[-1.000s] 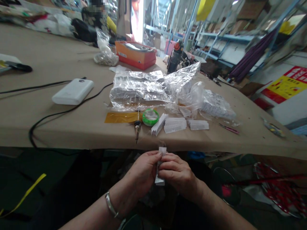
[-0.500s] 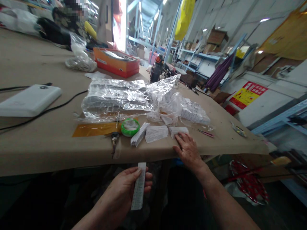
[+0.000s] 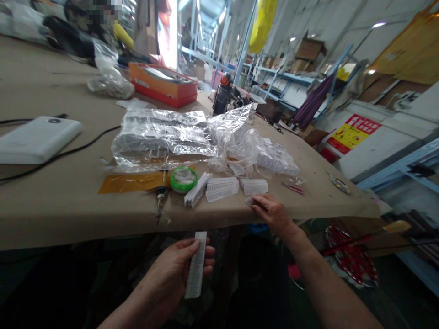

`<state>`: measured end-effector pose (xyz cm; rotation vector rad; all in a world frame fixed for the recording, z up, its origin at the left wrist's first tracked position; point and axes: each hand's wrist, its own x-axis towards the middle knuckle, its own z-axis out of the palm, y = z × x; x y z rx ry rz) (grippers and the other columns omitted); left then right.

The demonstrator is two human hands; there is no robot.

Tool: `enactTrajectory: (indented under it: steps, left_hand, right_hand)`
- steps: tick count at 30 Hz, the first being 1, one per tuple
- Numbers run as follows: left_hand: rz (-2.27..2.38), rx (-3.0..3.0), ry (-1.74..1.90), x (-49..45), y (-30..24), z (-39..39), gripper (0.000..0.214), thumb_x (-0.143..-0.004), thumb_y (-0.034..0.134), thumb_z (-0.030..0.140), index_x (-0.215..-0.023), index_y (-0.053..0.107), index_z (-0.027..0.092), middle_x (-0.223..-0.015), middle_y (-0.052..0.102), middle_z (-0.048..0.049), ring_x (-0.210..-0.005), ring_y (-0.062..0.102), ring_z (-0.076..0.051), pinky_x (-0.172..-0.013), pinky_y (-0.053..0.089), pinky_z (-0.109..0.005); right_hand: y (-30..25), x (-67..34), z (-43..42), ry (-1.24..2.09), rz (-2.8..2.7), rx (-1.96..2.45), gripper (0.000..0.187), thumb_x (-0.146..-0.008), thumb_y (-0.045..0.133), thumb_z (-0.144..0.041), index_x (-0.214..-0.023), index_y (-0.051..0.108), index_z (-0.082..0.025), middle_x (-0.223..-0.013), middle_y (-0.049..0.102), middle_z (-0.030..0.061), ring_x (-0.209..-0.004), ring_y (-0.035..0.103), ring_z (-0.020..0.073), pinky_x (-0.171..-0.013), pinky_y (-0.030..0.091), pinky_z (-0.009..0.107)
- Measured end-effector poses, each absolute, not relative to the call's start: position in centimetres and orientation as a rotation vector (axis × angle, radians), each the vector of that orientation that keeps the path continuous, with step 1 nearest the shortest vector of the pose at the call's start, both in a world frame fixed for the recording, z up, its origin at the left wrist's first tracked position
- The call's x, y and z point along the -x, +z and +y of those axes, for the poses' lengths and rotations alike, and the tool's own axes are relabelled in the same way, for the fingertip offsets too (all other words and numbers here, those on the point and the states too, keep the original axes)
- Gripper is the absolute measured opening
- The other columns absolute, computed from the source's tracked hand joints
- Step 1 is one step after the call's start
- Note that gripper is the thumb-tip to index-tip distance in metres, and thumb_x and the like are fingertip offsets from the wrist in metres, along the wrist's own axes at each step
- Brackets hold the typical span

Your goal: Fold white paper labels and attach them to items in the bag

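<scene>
My left hand [image 3: 178, 269] is below the table edge, fingers closed around a narrow white printed strip [image 3: 195, 265] held upright. My right hand [image 3: 270, 211] rests on the table's front edge with its fingers pinched on a small white strip [image 3: 250, 201]. Just beyond it lie stacks of the same white strips [image 3: 254, 186], another stack [image 3: 221, 188] and a fanned stack [image 3: 196, 190].
A green tape roll [image 3: 184, 178], a soldering iron [image 3: 160, 197] and an amber sheet [image 3: 130, 182] lie left of the stacks. Clear plastic bags [image 3: 164, 137] sit behind. Pink tweezers [image 3: 292, 188], a white box [image 3: 36, 139] with black cable, an orange box [image 3: 163, 85], and a bottle [image 3: 221, 94] are further off.
A second ago both hands held the strip together. My right hand then went up to the table edge and has now pinched a small strip there. My left hand keeps the long strip.
</scene>
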<state>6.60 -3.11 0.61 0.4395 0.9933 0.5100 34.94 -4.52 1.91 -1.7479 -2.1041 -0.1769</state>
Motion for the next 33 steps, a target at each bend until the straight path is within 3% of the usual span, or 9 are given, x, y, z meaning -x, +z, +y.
enactTrajectory:
  steps: [3,6,11,21,25,29,33]
  left_hand:
    - [1.005,-0.44,0.504,-6.7,0.7,-3.2,0.008,-0.078,0.061,0.013,-0.085,0.061,0.009,-0.072,0.07,-0.0103,-0.056,0.066,-0.016,-0.057,0.056,-0.028]
    - [0.996,-0.443,0.502,-6.8,0.8,-3.4,0.009,-0.078,0.062,0.013,-0.086,0.061,0.01,-0.073,0.071,-0.0104,-0.056,0.066,-0.016,-0.056,0.055,-0.027]
    - [0.988,-0.452,0.503,-7.0,1.1,-3.8,0.008,-0.079,0.06,0.012,-0.087,0.06,0.009,-0.072,0.07,-0.0099,-0.055,0.065,-0.015,-0.056,0.055,-0.027]
    - [0.965,-0.456,0.524,-6.4,1.4,-4.8,0.008,-0.079,0.06,0.013,-0.086,0.06,0.009,-0.071,0.069,-0.0108,-0.054,0.065,-0.016,-0.055,0.055,-0.029]
    - [0.949,-0.457,0.539,-6.0,2.2,-5.5,0.008,-0.081,0.057,0.014,-0.085,0.061,0.008,-0.072,0.069,-0.012,-0.057,0.065,-0.017,-0.056,0.055,-0.03]
    - [0.845,-0.39,0.633,-5.4,2.4,-6.0,0.01,-0.08,0.054,0.006,-0.08,0.064,0.007,-0.069,0.068,-0.0093,-0.055,0.062,-0.014,-0.053,0.05,-0.024]
    - [0.869,-0.285,0.756,-4.4,1.6,-6.4,0.013,-0.076,0.054,0.001,-0.069,0.062,0.009,-0.064,0.065,-0.0059,-0.054,0.06,-0.011,-0.052,0.046,-0.02]
  right_hand:
    - [3.0,-35.0,-3.9,-0.184,-2.235,1.775,0.021,-0.086,0.056,-0.024,-0.105,0.063,-0.017,-0.104,0.066,0.01,-0.097,0.061,0.0209,-0.086,0.049,0.033]
    - [4.2,-34.8,-3.2,-0.182,-2.369,1.784,0.009,-0.083,0.059,-0.022,-0.086,0.066,-0.019,-0.09,0.068,0.0063,-0.088,0.062,0.0181,-0.082,0.048,0.028]
    - [4.4,-34.1,-2.7,-0.227,-2.419,1.798,0.012,-0.083,0.057,-0.019,-0.073,0.064,-0.017,-0.077,0.065,0.0053,-0.076,0.062,0.0157,-0.073,0.047,0.024]
    - [2.3,-33.7,-4.7,-0.37,-1.932,1.701,0.02,-0.091,0.044,-0.019,-0.088,0.064,-0.017,-0.085,0.069,0.0071,-0.081,0.066,0.0179,-0.073,0.051,0.028]
    - [1.7,-28.0,-8.0,-0.215,-1.809,1.445,0.013,-0.089,0.049,-0.018,-0.091,0.062,-0.02,-0.098,0.068,0.0071,-0.098,0.063,0.0193,-0.087,0.05,0.035]
    - [0.7,-21.3,-10.9,-0.039,-2.136,1.049,0.015,-0.086,0.052,-0.015,-0.096,0.062,-0.021,-0.103,0.067,0.007,-0.113,0.056,0.0222,-0.098,0.044,0.043]
    - [-0.8,-18.3,-11.5,-0.095,-2.32,0.943,0.016,-0.088,0.048,-0.013,-0.094,0.063,-0.017,-0.102,0.068,0.0089,-0.114,0.055,0.0216,-0.1,0.043,0.042]
